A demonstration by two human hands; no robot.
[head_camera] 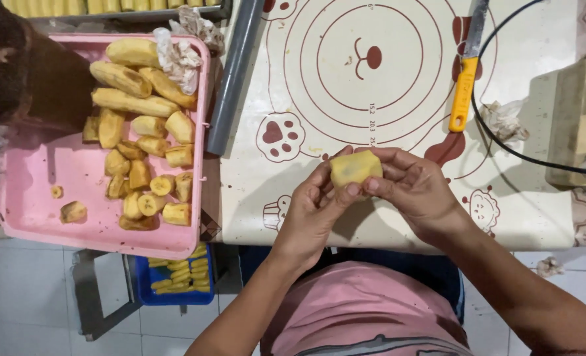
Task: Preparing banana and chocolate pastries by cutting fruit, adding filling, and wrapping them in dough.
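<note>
White floor tiles show below a table covered by a cream baking mat [398, 217] printed with rings and paw marks. Over the mat's near edge, the left hand [312, 214] and right hand [415, 188] close together around a yellow dough piece [355, 167]. Both thumbs press on its near side while the fingers curl behind it, so the piece is pinched firmly between the two hands, held just above the mat and not resting on it.

Left of the mat lies a grey tube [235, 72], and beyond that a pink tray [49, 178] holding peeled bananas [134, 102], whole and cut into chunks, with crumpled plastic [177, 59] on top. Below the tray sits a blue crate [174, 277] of yellow strips. At the mat's far right lies a knife [465, 82] with a yellow handle, with a black cable [497, 142] curving just beside it.
</note>
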